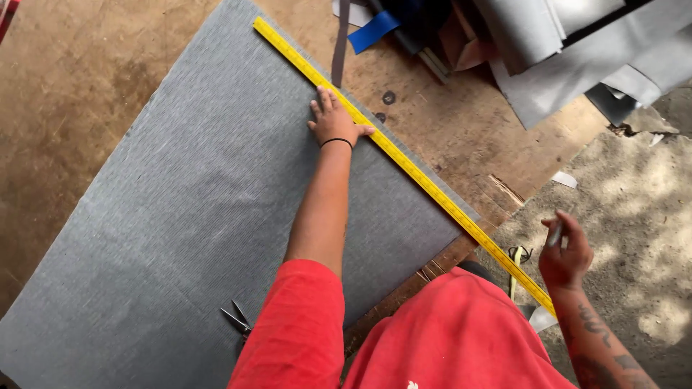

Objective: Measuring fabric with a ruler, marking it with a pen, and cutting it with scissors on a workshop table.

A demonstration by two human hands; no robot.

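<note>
A large grey fabric sheet (194, 216) lies flat on a wooden worktable (461, 130). A long yellow ruler (411, 169) runs diagonally along the sheet's right edge, and its near end sticks out past the table. My left hand (333, 119) presses flat on the sheet, with the thumb against the ruler; a black band circles that wrist. My right hand (566, 252) hovers off the table near the ruler's near end, with its fingers closed on a small slim marking tool (555, 234).
Scissors (236, 318) lie on the sheet near my left sleeve. Rolled and folded grey material (577, 50) and a blue strip (373, 30) are piled at the table's far right. Concrete floor (634, 216) lies to the right of the table's broken edge.
</note>
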